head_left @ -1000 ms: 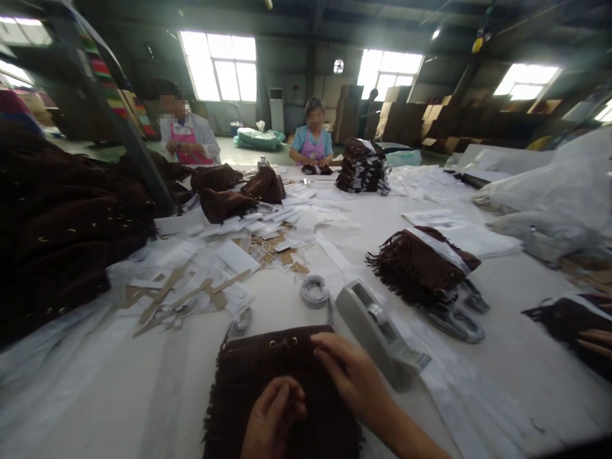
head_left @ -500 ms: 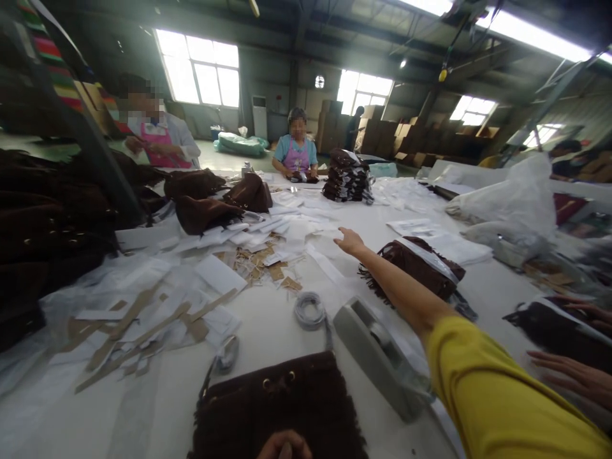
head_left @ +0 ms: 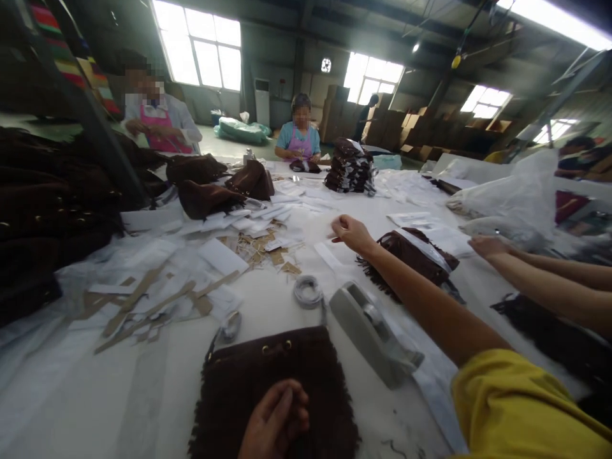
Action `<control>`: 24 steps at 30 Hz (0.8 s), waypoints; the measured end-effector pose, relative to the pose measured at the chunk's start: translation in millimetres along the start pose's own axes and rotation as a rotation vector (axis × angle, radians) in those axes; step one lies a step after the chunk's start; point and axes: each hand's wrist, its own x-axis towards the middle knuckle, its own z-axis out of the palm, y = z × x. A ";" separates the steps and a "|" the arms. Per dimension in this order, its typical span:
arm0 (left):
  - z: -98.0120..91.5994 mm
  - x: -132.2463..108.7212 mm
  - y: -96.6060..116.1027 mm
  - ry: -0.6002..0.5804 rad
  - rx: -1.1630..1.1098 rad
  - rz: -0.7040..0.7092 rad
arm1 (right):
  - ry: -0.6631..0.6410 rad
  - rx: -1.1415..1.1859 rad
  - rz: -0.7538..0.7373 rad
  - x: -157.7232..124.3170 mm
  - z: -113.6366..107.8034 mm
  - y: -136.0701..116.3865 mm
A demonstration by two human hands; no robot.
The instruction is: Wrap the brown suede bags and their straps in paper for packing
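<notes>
A dark brown fringed bag (head_left: 268, 376) lies flat in front of me, with gold rings near its upper edge. Over it, my left hand (head_left: 276, 417) is closed, thumb against curled fingers, and nothing shows in it. My right hand (head_left: 352, 234), on a bare arm out of a yellow sleeve, reaches over the middle of the table. Its fingers are pinched above pale paper; whether they hold a sheet is too blurred to tell. Beside that forearm sits a wrapped brown fringed bag (head_left: 421, 255). A grey tape dispenser (head_left: 373, 335) and a coiled grey strap (head_left: 308, 291) lie beyond the near bag.
Paper and card scraps (head_left: 143, 299) cover the left side, below piled brown bags (head_left: 48, 204). A stack of wrapped bags (head_left: 350, 167) stands farther back. Another person's arms (head_left: 540, 271) reach in from the right, above a dark bag. Two people in pink aprons work across the table.
My right hand's fingers have closed from a spread pose. My left hand has come farther into view over the bag. The neighbour's hands have moved from the dark bag toward the plastic.
</notes>
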 end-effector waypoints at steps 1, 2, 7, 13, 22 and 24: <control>2.9 -2.4 3.1 0.000 -0.036 0.003 | -0.014 0.082 -0.029 -24.9 -2.4 -8.4; 5.3 -3.8 6.7 -0.002 -0.077 0.004 | -0.028 0.211 -0.072 -51.1 -4.2 -16.4; 11.3 -1.0 27.7 -0.006 -0.223 -0.066 | -0.029 0.196 -0.191 -175.7 -7.3 -40.8; 20.7 5.0 48.6 0.029 -0.155 -0.241 | -0.193 0.007 -0.215 -248.7 12.2 -32.8; 21.7 -6.2 53.6 0.149 0.090 0.007 | -0.246 -0.102 -0.097 -265.0 44.2 -22.6; 19.3 -9.2 54.9 0.163 0.191 0.056 | -0.234 -0.177 -0.103 -265.3 48.7 -26.6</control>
